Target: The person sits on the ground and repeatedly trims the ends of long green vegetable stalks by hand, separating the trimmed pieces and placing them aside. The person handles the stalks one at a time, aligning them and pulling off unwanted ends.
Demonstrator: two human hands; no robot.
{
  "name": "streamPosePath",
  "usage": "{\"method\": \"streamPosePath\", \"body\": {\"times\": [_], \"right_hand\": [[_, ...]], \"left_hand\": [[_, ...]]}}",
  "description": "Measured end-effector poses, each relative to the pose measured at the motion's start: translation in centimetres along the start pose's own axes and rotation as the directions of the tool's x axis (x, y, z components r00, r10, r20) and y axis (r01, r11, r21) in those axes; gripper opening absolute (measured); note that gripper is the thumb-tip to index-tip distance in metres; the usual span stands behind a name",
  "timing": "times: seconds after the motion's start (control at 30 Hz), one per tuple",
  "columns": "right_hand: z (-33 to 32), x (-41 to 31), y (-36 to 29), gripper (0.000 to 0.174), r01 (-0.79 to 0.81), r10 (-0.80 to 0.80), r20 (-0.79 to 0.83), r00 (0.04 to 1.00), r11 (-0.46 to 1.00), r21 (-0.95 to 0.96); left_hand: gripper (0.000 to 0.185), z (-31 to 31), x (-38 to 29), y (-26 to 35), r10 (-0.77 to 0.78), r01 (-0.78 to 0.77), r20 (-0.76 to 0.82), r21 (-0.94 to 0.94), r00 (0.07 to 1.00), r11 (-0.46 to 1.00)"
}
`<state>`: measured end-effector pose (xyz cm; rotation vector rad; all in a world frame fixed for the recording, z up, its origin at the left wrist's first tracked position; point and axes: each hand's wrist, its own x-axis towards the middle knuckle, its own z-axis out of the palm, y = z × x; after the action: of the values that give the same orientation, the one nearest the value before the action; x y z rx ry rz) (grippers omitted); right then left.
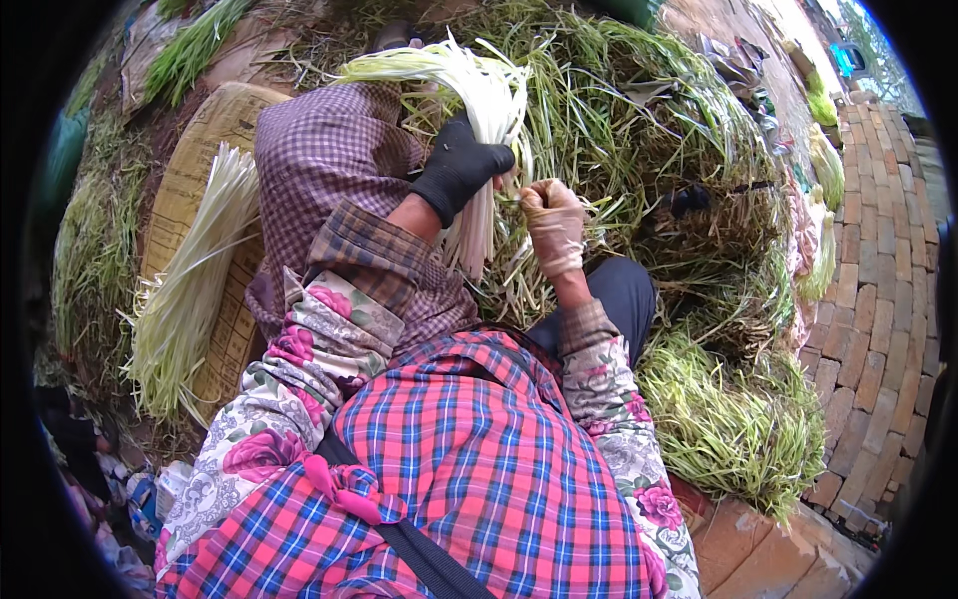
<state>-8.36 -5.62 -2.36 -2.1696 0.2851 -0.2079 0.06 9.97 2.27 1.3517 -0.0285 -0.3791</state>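
My left hand (pixel 460 165), in a black glove, grips a bundle of pale leafy stalks (pixel 486 101), which look like blanched chives. The leaf ends fan out and droop above the fist, and the whitish stem ends hang below it. Just right of the bundle is my right hand (pixel 554 221), in a thin pale glove, apart from the black glove. Its fingers are curled together; whether a thin leaf is pinched in them is too small to tell. A second bundle of pale stalks (pixel 194 292) lies at the left on a yellow printed sheet (pixel 187 165).
A heap of loose green leaves and straw (pixel 636 112) spreads ahead and right. Yellow-green trimmings (pixel 733 427) lie by my right side. Checked cloth (pixel 329 142) covers my left leg. Brick paving (pixel 876 299) runs along the right, with more pale bundles (pixel 819 247) beside it.
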Motion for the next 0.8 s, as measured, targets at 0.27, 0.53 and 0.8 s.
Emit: {"method": "streamPosePath", "body": {"times": [0.27, 0.53, 0.8], "right_hand": [[-2.4, 0.7, 1.8, 0.019, -0.022, -0.008, 0.095, 0.995, 0.948, 0.316], [-0.4, -1.1, -2.9, 0.009, -0.087, -0.079, 0.392, 0.917, 0.917, 0.388], [-1.3, -1.6, -4.2, 0.016, -0.286, -0.002, 0.462, 0.887, 0.783, 0.553]], "left_hand": [[0.016, -0.7, 0.3, 0.6, -0.011, 0.012, 0.010, -0.110, 1.000, 0.994], [0.020, -0.7, -0.2, 1.6, -0.020, 0.014, -0.037, -0.154, 0.999, 0.988], [0.021, -0.8, -0.1, 1.6, 0.053, -0.055, -0.049, -0.044, 0.997, 0.997]]}}
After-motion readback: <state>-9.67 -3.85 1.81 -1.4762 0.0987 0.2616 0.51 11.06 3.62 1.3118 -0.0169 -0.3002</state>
